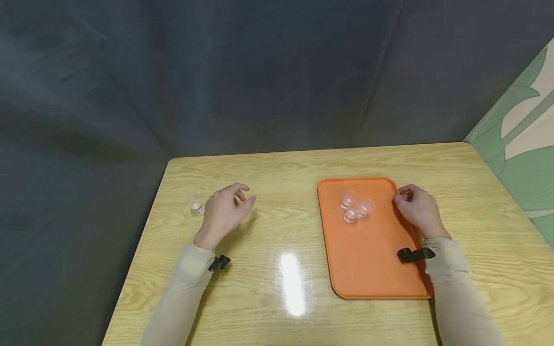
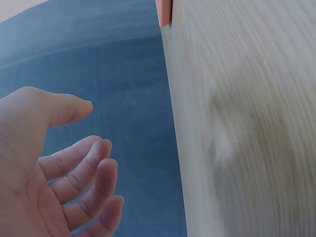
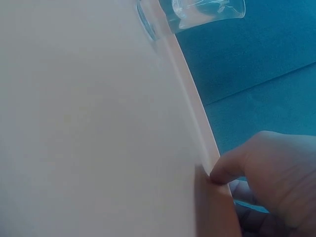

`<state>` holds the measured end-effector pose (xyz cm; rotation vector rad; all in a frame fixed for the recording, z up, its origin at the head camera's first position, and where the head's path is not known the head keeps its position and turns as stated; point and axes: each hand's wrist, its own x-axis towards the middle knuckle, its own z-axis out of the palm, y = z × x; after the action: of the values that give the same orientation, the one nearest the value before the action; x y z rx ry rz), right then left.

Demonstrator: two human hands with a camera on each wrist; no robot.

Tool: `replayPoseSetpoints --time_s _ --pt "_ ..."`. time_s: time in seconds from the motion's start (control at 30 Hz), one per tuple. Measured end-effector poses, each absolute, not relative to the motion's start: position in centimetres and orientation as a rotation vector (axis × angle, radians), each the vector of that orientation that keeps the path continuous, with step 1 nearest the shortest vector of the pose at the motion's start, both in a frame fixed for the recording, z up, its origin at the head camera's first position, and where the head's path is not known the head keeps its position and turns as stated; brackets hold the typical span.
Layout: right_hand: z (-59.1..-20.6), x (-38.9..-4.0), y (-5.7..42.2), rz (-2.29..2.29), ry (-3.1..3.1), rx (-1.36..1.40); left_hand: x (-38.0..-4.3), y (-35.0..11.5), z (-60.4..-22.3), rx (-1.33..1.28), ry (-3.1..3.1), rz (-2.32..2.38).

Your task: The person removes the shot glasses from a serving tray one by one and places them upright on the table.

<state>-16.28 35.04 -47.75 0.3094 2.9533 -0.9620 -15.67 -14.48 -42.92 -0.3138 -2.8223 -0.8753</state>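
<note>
An orange tray (image 1: 368,264) lies on the right half of the table, and my right hand (image 1: 419,211) pinches its right rim, thumb on the inner side. Three small clear glasses (image 1: 364,207) stand close together on the far part of that tray. One of these glasses (image 3: 212,11) shows at the top of the right wrist view. My left hand (image 1: 225,211) hovers over the table with loosely bent fingers (image 2: 86,192) and holds nothing. Just left of it, another small clear glass (image 1: 196,205) stands on the wood.
The wooden table (image 1: 268,187) has a dark cloth (image 1: 277,77) hanging behind its far edge and along its left side. A green and cream patterned cloth (image 1: 519,120) is on the right. A bright light reflection lies left of the tray.
</note>
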Motion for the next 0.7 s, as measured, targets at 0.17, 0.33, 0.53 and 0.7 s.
replayPoseSetpoints --time_s 0.17,0.33,0.53,0.7 --pt "-47.8 -16.3 35.1 -0.957 2.960 0.307 -15.9 -12.8 -43.0 -0.370 -2.837 -0.865" --pt "-47.9 -16.4 35.1 -0.953 2.978 0.291 -15.9 -11.3 -42.9 -0.424 -2.852 -0.894" --pt "-47.9 -16.4 35.0 -0.949 2.985 0.282 -15.6 -9.4 -43.0 -0.518 -2.850 -0.886" --pt "-47.8 -16.3 35.0 -0.952 2.990 0.283 -15.5 -7.9 -43.3 -0.585 -2.859 -0.884"
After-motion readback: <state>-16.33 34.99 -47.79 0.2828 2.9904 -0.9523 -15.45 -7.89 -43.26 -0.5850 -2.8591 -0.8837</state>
